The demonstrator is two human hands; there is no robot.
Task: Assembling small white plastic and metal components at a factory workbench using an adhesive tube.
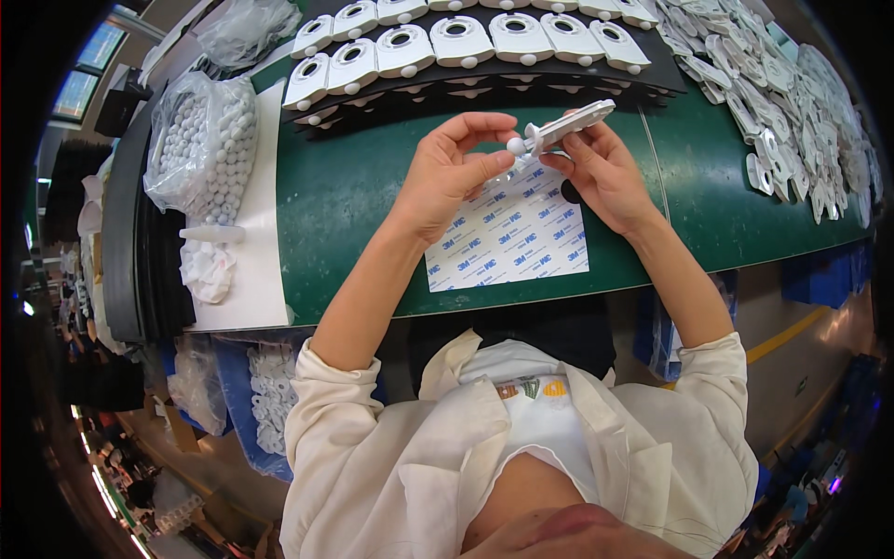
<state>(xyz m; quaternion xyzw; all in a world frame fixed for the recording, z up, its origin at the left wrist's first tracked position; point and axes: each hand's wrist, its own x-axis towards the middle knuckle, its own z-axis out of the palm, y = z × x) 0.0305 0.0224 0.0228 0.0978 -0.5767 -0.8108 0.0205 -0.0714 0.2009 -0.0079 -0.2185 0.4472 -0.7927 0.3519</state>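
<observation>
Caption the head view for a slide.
Left hand at a white ball, right hand holding a white part, near a printed sheet on a green table.

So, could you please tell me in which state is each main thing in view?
White part: held in the right hand, tilted.
White ball: at the left hand's fingertips, by the part's end.
Printed sheet: flat on the green table.
Clear bag: filled with white balls.
Far white pieces: set in rows.
Right-side pieces: heaped loosely.
White cloth: crumpled.
</observation>
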